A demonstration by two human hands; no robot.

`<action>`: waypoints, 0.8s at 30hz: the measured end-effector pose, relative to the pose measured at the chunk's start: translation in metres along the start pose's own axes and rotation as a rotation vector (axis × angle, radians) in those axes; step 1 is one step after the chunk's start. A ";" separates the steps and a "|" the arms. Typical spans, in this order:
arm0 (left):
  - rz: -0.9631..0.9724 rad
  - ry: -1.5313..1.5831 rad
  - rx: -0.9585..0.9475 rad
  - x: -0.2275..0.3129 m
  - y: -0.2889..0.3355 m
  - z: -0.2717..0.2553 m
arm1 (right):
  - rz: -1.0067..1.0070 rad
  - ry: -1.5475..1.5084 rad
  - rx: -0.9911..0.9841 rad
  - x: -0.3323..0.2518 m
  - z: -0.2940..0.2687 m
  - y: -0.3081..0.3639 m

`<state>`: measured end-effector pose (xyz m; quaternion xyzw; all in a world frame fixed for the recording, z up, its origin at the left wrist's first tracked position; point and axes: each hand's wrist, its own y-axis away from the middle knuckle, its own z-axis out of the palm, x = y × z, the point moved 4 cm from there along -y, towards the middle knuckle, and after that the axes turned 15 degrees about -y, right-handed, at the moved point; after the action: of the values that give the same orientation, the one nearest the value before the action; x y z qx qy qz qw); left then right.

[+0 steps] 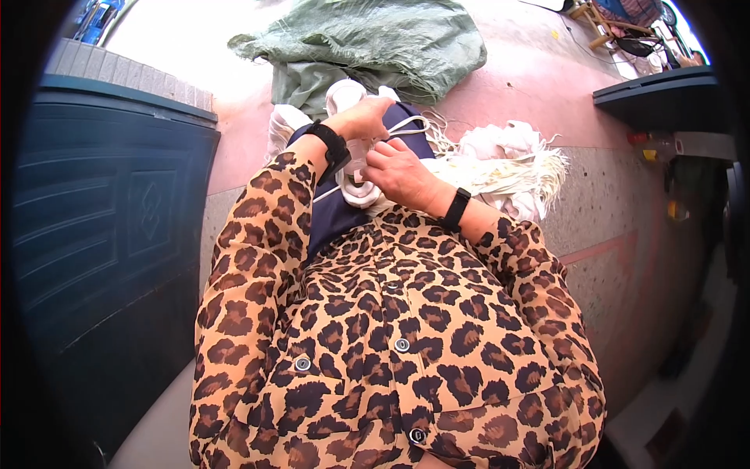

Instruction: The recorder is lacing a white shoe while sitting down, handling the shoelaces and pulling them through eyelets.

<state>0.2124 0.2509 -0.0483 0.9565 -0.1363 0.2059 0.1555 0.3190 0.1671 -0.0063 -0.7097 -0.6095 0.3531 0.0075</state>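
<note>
The right hand (397,173) is pinching a white piece (355,197) over the navy lap (332,223), while the left hand (366,117) is arching beside it, its grip hidden.

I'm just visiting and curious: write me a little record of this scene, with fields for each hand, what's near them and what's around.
Left hand: over a white shoe-like item; exact grip unclear
Right hand: fingers bent, at the same item; exact grip unclear
Near the hands: looped white cord
To the right: heap of white strings
Ahead: crumpled green sheet
At left: dark blue panel
Clothing: leopard-print shirt; black band on each wrist
</note>
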 end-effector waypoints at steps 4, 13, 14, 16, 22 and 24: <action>-0.223 0.331 -0.198 -0.003 0.002 -0.006 | 0.049 0.018 0.012 0.001 -0.003 0.007; 0.267 -0.516 0.180 0.015 0.011 -0.014 | -0.103 -0.111 0.559 -0.034 -0.094 -0.036; 0.365 -0.411 0.273 0.015 0.018 -0.017 | -0.102 -0.091 0.606 -0.035 -0.112 -0.039; 0.191 -0.249 0.404 -0.017 0.012 0.006 | -0.119 -0.115 0.671 -0.044 -0.140 -0.051; -0.034 -0.216 0.252 0.003 0.011 -0.002 | -0.071 -0.174 0.785 -0.054 -0.180 -0.061; -0.057 0.115 0.105 -0.011 0.008 0.007 | -0.087 -0.200 0.809 -0.057 -0.181 -0.065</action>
<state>0.2030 0.2433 -0.0570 0.9534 -0.0889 0.2628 0.1185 0.3553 0.2105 0.1861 -0.5854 -0.4488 0.6305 0.2416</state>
